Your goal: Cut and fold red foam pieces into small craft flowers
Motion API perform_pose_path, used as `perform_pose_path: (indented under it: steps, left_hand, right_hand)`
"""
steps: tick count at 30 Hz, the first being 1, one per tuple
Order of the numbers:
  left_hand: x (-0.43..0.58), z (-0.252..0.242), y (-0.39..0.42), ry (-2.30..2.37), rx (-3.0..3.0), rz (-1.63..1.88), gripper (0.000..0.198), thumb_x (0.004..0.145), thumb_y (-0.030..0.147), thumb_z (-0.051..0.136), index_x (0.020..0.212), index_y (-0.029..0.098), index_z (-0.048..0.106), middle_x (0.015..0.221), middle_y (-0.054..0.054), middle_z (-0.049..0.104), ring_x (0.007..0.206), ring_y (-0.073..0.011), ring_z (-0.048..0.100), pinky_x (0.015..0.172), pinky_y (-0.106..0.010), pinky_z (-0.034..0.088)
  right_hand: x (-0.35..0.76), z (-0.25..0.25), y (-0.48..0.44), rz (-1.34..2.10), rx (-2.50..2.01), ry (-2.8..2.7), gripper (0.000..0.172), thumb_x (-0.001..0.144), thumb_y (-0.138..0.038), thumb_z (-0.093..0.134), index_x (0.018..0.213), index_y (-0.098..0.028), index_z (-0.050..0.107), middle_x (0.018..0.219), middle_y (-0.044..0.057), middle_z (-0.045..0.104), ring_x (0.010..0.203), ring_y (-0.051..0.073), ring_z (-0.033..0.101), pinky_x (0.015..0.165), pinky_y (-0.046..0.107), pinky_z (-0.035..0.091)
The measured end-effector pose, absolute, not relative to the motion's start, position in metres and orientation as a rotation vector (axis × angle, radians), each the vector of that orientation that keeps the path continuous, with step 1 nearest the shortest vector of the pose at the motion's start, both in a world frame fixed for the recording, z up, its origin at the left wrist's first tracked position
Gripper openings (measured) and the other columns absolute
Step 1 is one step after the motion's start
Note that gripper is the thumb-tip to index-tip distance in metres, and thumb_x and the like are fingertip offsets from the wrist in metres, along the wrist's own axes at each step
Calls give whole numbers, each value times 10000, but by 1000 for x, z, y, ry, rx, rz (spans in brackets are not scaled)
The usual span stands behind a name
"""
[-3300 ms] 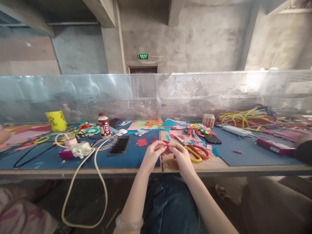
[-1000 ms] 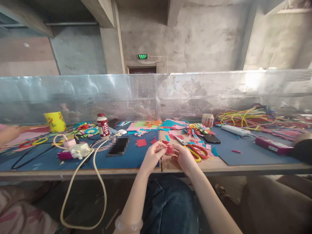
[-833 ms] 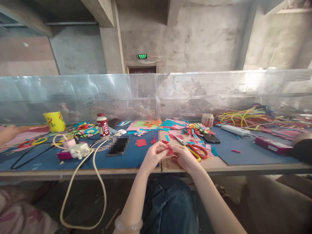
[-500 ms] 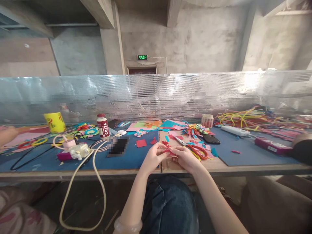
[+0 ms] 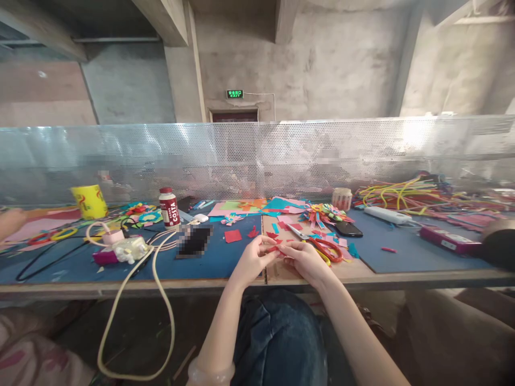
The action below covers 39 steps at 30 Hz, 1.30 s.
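Observation:
My left hand (image 5: 252,258) and my right hand (image 5: 306,259) meet just above the near edge of the workbench (image 5: 120,285). Between their pinched fingertips is a small piece of red paper (image 5: 277,249), folded and partly hidden by the fingers. Red-and-yellow scissors (image 5: 322,248) lie on the bench right behind my right hand. A loose red paper square (image 5: 233,236) rests on the blue mat (image 5: 217,257) a little beyond my left hand.
Coloured paper scraps (image 5: 257,205), a paper flower (image 5: 325,213), a dark phone (image 5: 349,229), a brown bottle (image 5: 168,208), a yellow cup (image 5: 90,200) and a cream cable (image 5: 132,300) crowd the bench. A perforated metal screen (image 5: 257,155) backs it. Another person's hand (image 5: 8,222) shows at the far left.
Both hands have stayed at the bench edge, turning and pressing the red paper; the right hand has closed in towards the left and the paper now shows less.

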State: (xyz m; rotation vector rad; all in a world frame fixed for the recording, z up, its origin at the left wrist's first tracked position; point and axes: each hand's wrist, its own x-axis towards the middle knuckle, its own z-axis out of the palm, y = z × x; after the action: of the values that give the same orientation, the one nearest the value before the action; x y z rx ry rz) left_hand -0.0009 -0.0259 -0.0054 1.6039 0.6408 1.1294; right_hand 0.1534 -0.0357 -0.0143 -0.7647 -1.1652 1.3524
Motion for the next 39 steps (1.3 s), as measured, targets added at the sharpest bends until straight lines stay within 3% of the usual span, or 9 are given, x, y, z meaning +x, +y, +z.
perform_pose_path:
  steps: [15, 25, 33, 39]
  left_hand:
    - [-3, -9, -22, 750, 1711, 1153, 266, 752, 363, 603, 911, 172, 508, 885, -74, 660, 851, -214, 629, 750, -311, 458]
    - [-1, -7, -25, 772, 1717, 1145, 295, 763, 343, 592, 951, 173, 441, 842, -61, 654, 784, -192, 637, 695, -287, 460]
    - [0, -10, -23, 787, 1722, 1152, 449, 745, 319, 622, 1094, 174, 379, 923, -97, 656, 823, -194, 629, 723, -309, 463]
    - [0, -13, -21, 780, 1765, 1178, 569, 746, 309, 624, 1213, 164, 331, 903, -94, 660, 832, -196, 622, 762, -333, 458]
  right_hand:
    - [153, -14, -37, 1390, -697, -1134, 197, 676, -316, 694, 755, -135, 702, 801, 58, 673, 709, 132, 597, 643, 226, 448]
    - [155, -11, -39, 1105, -862, -1401, 285, 704, -416, 642, 786, -145, 671, 783, 45, 664, 708, 150, 583, 658, 258, 425]
    - [155, 0, -40, 1008, -892, -1493, 227, 648, -369, 677, 701, -150, 658, 657, 8, 613, 644, 141, 562, 651, 277, 421]
    - [149, -7, -34, 841, -939, -1458, 200, 647, -362, 666, 629, -163, 652, 782, 24, 583, 678, 155, 564, 657, 298, 441]
